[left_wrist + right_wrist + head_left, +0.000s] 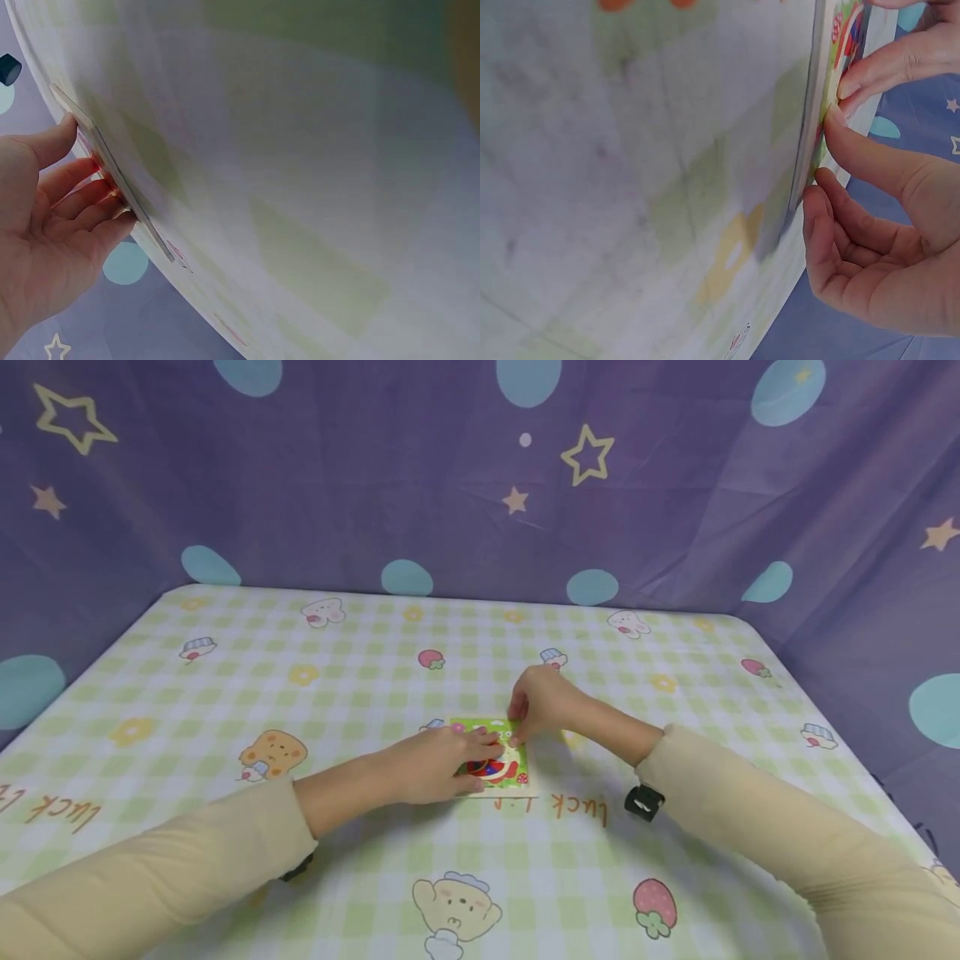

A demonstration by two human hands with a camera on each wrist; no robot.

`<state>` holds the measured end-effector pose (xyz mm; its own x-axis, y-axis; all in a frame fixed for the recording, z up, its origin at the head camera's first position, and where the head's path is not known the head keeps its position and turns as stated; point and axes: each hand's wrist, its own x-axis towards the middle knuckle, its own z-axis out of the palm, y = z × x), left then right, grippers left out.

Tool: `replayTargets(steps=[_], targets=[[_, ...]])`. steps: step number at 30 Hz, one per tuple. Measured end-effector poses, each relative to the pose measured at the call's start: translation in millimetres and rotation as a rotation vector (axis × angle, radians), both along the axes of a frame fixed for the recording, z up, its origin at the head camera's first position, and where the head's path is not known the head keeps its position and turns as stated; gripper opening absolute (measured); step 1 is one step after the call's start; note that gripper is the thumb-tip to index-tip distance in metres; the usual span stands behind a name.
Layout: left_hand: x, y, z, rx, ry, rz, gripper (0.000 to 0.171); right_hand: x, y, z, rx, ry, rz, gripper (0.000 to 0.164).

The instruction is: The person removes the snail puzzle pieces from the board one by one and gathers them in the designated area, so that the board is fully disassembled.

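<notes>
A thin, square picture board (519,762) lies flat on the tablecloth, green with a red and blue figure on its face and a pale border along its near side. My left hand (438,764) rests across its left part, fingers extended over the picture. In the left wrist view, that thumb (64,139) touches the edge of the board (112,171). My right hand (547,700) is at the far right corner. The right wrist view shows its thumb (855,146) on the face and curled fingers at the edge, pinching the corner. Fingers hide part of the picture.
A checked tablecloth (360,877) printed with bears, strawberries and flowers covers the table. Behind it hangs a purple curtain (420,485) with stars and blue dots. Dark wrist straps show at the right cuff (645,802) and below the left cuff.
</notes>
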<state>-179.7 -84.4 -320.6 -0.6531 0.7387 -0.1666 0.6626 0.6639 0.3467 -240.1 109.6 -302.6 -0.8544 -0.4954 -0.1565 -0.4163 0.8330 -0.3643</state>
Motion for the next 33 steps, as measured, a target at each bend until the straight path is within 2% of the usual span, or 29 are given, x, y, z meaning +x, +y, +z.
replayTargets(steps=[9,17,33], targets=[[0.9,1.2,-0.2,0.005,-0.015,0.002,0.054,-5.6,0.6,0.8,0.056,-0.033,-0.008,0.03],[-0.1,0.4,-0.9,0.011,0.015,-0.015,0.053,-4.4,2.2,0.3,0.056,-0.021,0.007,0.029],[1.1,-0.4,-1.1,0.022,0.01,-0.006,0.053,-3.8,4.2,-1.2,-0.028,-0.054,0.045,0.027]])
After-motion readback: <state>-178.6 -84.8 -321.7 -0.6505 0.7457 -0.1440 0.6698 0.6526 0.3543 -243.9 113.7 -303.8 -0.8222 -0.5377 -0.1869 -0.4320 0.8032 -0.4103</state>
